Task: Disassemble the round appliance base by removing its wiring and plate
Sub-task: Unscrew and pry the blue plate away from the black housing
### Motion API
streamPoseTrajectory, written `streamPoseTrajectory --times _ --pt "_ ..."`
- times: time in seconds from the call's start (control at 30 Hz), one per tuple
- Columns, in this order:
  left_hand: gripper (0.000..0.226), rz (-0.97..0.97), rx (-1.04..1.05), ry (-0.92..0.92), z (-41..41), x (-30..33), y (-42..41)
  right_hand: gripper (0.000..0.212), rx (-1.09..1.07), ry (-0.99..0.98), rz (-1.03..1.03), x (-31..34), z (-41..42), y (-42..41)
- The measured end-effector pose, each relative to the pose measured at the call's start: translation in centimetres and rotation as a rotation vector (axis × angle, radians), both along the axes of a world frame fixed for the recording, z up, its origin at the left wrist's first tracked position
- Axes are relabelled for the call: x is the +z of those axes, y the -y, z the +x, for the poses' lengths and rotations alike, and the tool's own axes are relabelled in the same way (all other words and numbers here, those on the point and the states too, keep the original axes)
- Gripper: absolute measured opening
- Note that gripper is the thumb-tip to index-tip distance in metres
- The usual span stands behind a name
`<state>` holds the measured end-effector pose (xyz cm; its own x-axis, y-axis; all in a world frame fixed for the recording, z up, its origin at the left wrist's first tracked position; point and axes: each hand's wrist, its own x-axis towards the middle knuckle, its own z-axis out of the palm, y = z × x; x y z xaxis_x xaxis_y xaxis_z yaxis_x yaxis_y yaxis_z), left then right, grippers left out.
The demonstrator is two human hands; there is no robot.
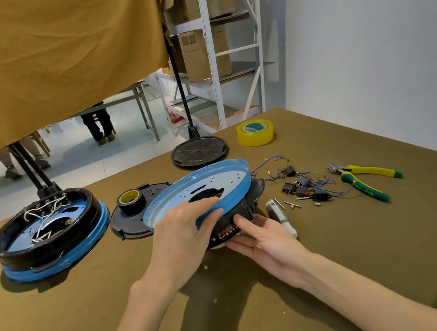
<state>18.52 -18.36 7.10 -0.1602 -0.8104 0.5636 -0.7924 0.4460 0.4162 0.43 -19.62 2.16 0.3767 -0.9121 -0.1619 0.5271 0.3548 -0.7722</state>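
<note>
A round black appliance base (243,213) with red and white lettering sits at the table's middle. Tilted up out of it is a blue-rimmed plate (215,186) with holes in it. My left hand (184,230) grips the plate's near rim, fingers curled over its edge. My right hand (254,237) holds the black base from the front, thumb on its side wall. Loose blue wires with black switches (298,181) lie to the right.
A second black and blue base (48,235) with white wiring stands at the left. Black covers (199,151) (129,222), a black tape roll (130,199), yellow tape (255,132), pliers (365,176), a screwdriver (281,217) and small screws surround the work.
</note>
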Motion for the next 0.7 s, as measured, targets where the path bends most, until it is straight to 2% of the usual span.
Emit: streamPoseTrajectory --times 0.13,0.3,0.43,0.57,0.63,0.7 --pt "0.029 -0.089 0.048 -0.019 -0.6 -0.4 -0.2 0.057 -0.073 -0.062 -0.071 -0.1 0.6 0.2" --pt "0.027 -0.206 0.025 -0.007 -0.5 -0.9 -0.9 0.055 -0.090 -0.038 -0.083 -0.1 0.9 0.3" --pt "0.027 -0.165 0.033 -0.090 0.0 -0.7 -0.4 0.058 -0.110 -0.125 -0.165 0.3 0.9 0.4" --pt "0.026 -0.137 0.033 -0.072 0.2 -0.4 -0.3 0.062 -0.133 -0.156 -0.159 0.9 0.9 0.4" --pt "0.027 -0.104 0.047 -0.172 0.4 -0.4 -0.1 0.058 -0.128 -0.160 -0.166 1.2 1.1 0.4" --pt "0.027 -0.113 0.033 -0.175 0.1 -0.4 -0.2 0.048 -0.139 -0.141 -0.141 1.3 1.1 0.5"
